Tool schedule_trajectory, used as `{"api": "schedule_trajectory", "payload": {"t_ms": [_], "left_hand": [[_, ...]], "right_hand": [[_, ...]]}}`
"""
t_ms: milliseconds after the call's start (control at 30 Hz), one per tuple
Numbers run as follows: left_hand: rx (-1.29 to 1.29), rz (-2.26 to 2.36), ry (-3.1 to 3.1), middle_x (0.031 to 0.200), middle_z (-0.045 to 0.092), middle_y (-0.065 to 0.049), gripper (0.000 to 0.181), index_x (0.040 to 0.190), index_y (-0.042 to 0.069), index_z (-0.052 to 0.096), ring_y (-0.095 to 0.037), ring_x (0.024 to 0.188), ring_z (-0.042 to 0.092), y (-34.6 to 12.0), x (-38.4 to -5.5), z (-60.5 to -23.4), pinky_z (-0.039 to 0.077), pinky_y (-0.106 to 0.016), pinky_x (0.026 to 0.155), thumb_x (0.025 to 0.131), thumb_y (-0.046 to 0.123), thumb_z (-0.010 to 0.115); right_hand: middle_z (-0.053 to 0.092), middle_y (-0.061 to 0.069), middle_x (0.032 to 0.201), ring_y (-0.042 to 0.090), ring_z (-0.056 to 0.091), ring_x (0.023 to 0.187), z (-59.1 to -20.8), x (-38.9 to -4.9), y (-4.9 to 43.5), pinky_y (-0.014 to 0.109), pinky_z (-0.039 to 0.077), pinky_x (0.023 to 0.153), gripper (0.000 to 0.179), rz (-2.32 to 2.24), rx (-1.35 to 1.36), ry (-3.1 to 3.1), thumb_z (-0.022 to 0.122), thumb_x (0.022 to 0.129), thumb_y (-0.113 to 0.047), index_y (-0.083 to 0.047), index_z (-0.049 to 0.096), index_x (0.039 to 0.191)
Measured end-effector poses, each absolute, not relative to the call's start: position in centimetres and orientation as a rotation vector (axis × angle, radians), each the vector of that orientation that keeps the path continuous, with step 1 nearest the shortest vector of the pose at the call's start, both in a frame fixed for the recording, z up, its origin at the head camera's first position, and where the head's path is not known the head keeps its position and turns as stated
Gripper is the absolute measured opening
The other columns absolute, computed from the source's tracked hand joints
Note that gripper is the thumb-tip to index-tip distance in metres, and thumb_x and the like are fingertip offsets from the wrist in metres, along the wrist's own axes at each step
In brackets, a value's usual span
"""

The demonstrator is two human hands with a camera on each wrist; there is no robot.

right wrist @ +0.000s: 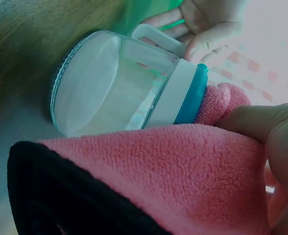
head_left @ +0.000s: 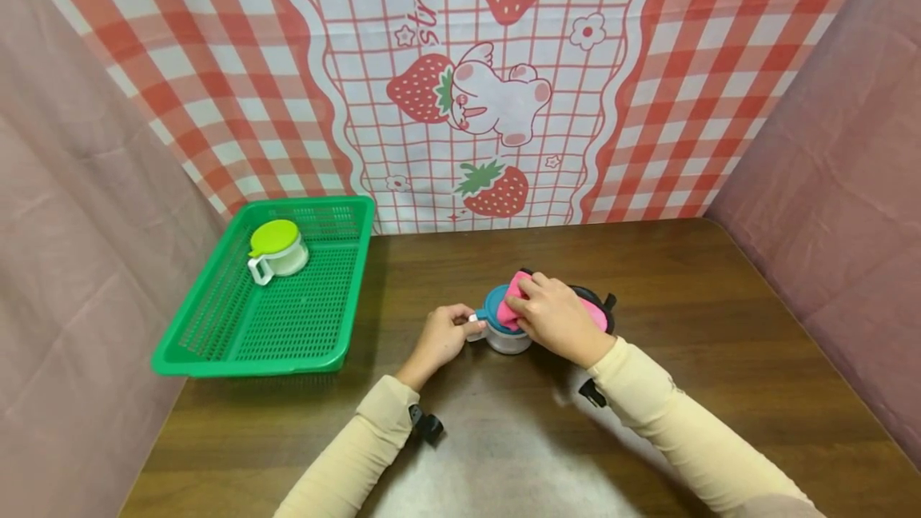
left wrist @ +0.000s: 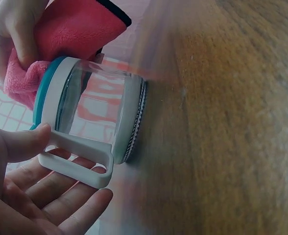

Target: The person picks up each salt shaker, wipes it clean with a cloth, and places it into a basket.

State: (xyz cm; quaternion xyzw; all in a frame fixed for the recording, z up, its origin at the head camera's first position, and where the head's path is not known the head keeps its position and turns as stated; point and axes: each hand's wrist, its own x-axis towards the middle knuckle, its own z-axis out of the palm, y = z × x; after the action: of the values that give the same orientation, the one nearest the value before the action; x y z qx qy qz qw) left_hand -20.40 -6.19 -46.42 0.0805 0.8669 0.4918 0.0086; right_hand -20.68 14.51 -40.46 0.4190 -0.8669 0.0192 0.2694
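Note:
A clear glass seasoning jar (head_left: 509, 343) with a blue lid (head_left: 492, 305) and a white handle (left wrist: 103, 179) stands on the table. My left hand (head_left: 439, 340) holds the handle, its thumb on the upper part and its fingers behind, as the left wrist view shows. My right hand (head_left: 560, 320) grips a pink cloth (head_left: 512, 307) with black edging and presses it on the lid. Part of the cloth (right wrist: 173, 166) hangs beside the jar in the right wrist view. The cloth and right hand hide some of the lid.
On the left stands a green plastic basket (head_left: 357, 286) with open-mesh sides. Inside it, near the back left, sits a similar jar (head_left: 291, 260) with a yellow-green lid (head_left: 275, 237). The brown wooden table (head_left: 691, 302) meets a strawberry-patterned curtain (head_left: 496, 126) behind.

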Motion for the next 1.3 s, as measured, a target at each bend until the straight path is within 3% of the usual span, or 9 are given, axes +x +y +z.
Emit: {"api": "schedule_trajectory", "payload": {"t_ms": [633,933,1300], "left_hand": [[0.327,1.476,2.745,0.073,0.069,-0.005,0.017,0.082,0.006,0.071,-0.006,0.062,0.05,-6.3,-20.6,-46.3,0.041,-0.021,0.059,0.084,0.022,0.075],[0.363,1.405,2.797,0.063,0.057,0.004,0.017,0.078,0.007,0.07,-0.007,0.059,0.044,-6.3,-20.6,-46.2,0.034,-0.02,0.055,0.085,0.022,0.073],[0.335,1.407,2.799,0.07,0.067,-0.002,0.018,0.082,0.007,0.072,-0.008,0.064,0.048,-6.4,-20.6,-46.4,0.038,-0.022,0.058,0.084,0.025,0.074]], "right_hand": [[0.062,0.005,0.082,0.023,0.053,0.074,-39.6,-22.3,12.5,0.035,0.048,0.062,0.006,-0.011,1.148,-2.358,0.077,0.077,-0.015,-0.015,0.074,0.082],[0.063,0.004,0.079,0.023,0.056,0.074,-39.5,-23.3,11.3,0.034,0.046,0.057,0.006,-0.09,1.096,-2.413,0.072,0.081,-0.012,-0.015,0.074,0.077],[0.065,0.005,0.084,0.024,0.058,0.081,-38.3,-24.3,10.6,0.036,0.05,0.062,0.004,-0.254,1.068,-2.607,0.073,0.085,-0.019,-0.017,0.077,0.085]]}}
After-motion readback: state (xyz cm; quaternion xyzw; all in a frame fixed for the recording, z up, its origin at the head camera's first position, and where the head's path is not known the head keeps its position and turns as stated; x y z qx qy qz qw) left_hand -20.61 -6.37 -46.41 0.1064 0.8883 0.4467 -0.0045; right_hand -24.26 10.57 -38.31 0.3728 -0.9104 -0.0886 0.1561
